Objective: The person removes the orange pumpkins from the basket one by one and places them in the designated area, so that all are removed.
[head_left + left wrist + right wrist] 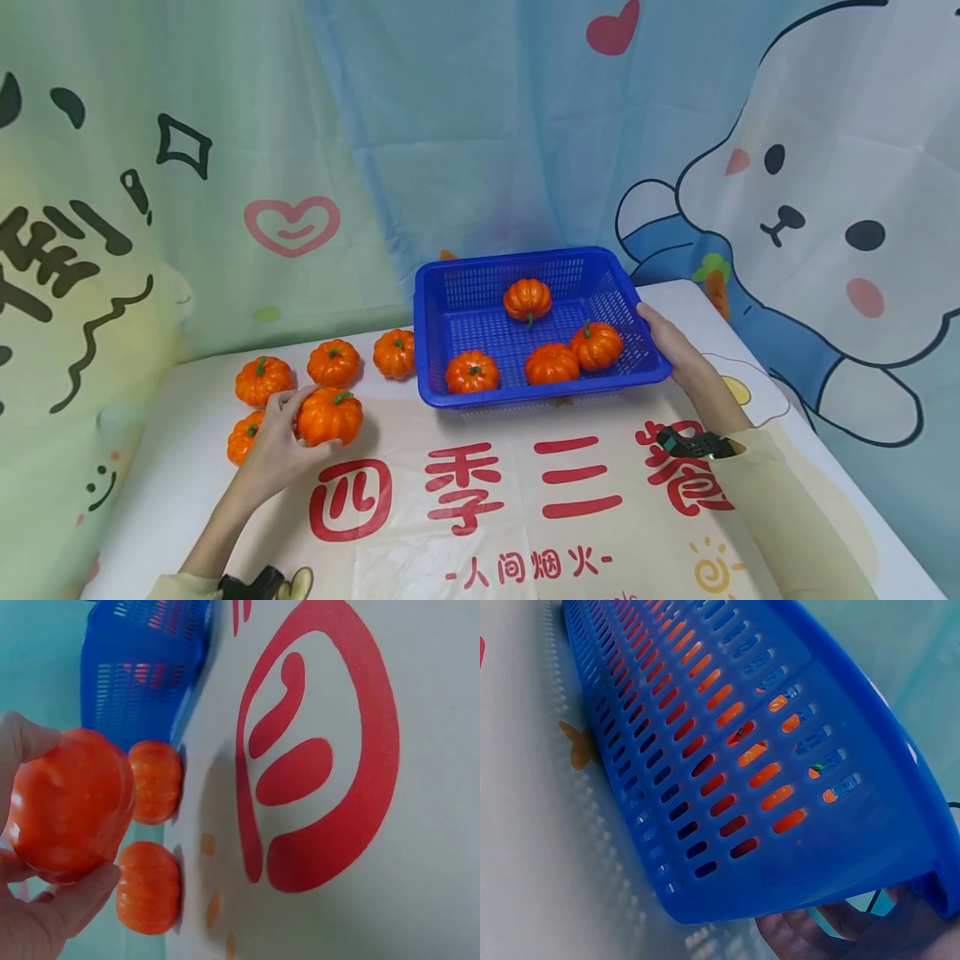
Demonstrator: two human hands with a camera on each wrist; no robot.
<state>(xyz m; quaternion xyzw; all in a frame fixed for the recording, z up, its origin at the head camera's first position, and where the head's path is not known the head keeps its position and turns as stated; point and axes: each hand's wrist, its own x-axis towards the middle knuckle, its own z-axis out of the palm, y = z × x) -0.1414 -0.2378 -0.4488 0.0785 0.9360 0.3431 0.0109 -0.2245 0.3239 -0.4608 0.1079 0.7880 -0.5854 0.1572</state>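
Observation:
My left hand [281, 446] holds a small orange toy pumpkin [330, 416] with a green stem, thumb and fingers around its sides, above the table. The left wrist view shows the same pumpkin [73, 806] between the fingertips. At the right end of a blue plastic basket [525, 398], my right hand [671, 346] grips the rim. Fingers of the right hand [855, 930] show against the basket's end wall [840, 862] in the right wrist view. Inside the basket are several pumpkins, one at the back [527, 300] and one at front left [472, 372].
Left of the basket, several more pumpkins lie on the table: one beside it [395, 354], two behind the left hand [333, 363], and one partly hidden by that hand [243, 437]. A printed cloth [517, 533] covers the table; a cartoon curtain [465, 167] hangs behind.

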